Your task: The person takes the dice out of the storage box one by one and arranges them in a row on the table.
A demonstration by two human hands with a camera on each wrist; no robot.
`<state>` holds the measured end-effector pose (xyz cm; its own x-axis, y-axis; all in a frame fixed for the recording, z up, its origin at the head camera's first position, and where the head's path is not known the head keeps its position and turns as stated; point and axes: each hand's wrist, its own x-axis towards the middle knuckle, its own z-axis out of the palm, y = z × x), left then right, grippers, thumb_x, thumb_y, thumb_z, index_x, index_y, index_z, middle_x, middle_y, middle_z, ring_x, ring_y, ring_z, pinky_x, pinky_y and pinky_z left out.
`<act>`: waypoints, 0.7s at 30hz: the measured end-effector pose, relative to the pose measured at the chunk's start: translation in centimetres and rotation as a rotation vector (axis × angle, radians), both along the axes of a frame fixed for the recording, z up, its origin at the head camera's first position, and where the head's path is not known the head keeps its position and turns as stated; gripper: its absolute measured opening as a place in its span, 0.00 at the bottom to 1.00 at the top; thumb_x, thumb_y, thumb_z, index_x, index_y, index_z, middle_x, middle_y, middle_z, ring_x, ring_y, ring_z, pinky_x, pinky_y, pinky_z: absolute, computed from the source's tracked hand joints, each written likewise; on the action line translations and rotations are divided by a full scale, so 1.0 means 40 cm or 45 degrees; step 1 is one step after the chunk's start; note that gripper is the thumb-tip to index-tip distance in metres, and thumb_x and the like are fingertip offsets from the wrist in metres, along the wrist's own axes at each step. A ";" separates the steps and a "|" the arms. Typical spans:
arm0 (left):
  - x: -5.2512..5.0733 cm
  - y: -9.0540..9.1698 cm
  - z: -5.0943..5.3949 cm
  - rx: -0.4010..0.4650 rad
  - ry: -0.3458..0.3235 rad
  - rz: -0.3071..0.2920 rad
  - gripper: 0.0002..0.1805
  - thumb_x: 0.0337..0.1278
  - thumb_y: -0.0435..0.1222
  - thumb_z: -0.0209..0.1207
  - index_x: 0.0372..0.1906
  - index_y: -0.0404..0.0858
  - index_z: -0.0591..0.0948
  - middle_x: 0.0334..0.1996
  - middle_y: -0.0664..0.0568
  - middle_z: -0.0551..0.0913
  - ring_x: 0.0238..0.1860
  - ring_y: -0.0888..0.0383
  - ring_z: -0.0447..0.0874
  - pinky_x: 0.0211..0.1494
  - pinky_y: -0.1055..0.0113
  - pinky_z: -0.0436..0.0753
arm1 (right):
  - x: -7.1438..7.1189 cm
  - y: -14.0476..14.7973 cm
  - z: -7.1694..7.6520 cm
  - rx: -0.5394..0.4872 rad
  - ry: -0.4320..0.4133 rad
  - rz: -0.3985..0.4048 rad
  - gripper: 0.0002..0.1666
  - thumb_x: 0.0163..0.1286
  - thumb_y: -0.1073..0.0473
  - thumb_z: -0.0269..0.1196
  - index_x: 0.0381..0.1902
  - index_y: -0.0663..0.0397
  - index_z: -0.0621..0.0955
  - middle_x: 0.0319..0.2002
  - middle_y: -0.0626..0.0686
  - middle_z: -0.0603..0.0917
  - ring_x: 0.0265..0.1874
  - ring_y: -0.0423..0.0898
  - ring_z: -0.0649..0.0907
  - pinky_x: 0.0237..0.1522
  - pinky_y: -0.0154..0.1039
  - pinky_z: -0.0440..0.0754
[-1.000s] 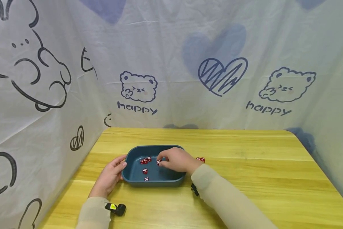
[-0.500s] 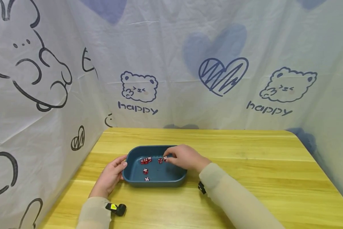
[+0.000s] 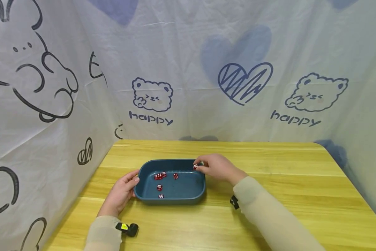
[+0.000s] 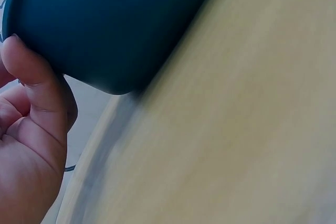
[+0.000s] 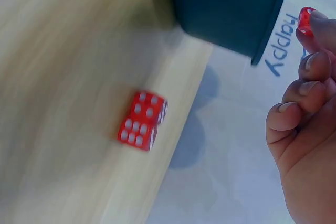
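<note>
A dark teal tray (image 3: 185, 201) stands on the table with several red dice (image 3: 159, 187) inside, mostly toward its left half. My left hand (image 3: 120, 191) grips the tray's left end, its thumb (image 4: 31, 61) against the wall in the left wrist view. Above the tray's back right corner, my right hand (image 3: 219, 168) pinches one red die (image 3: 195, 167) between thumb and forefinger. In the right wrist view that die (image 5: 305, 21) shows at the fingertips, beside the tray (image 5: 226, 14). Two more red dice (image 5: 137, 121) sit together on the table outside the tray; the right hand hides them in the head view.
The yellow wood-grain table (image 3: 285, 188) has rounded back corners. Behind it and along both sides hang white cloths (image 3: 191, 104) with printed hearts and bears. A small black camera (image 3: 131, 229) is on the left wrist, another (image 3: 234, 202) on the right.
My right hand has lifted one die from inside the tray and moved right to the back right rim. Another die stays where the right fingers were. The left hand and tray have hardly moved.
</note>
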<state>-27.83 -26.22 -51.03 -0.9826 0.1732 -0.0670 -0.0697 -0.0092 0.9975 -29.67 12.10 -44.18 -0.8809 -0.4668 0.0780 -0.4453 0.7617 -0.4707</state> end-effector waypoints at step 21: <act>-0.003 -0.007 -0.005 0.011 0.040 -0.028 0.28 0.78 0.34 0.52 0.75 0.26 0.63 0.48 0.45 0.80 0.25 0.62 0.77 0.28 0.73 0.79 | 0.012 0.179 -0.062 -0.092 0.014 -0.105 0.15 0.74 0.50 0.64 0.54 0.45 0.86 0.22 0.44 0.75 0.21 0.42 0.71 0.25 0.38 0.70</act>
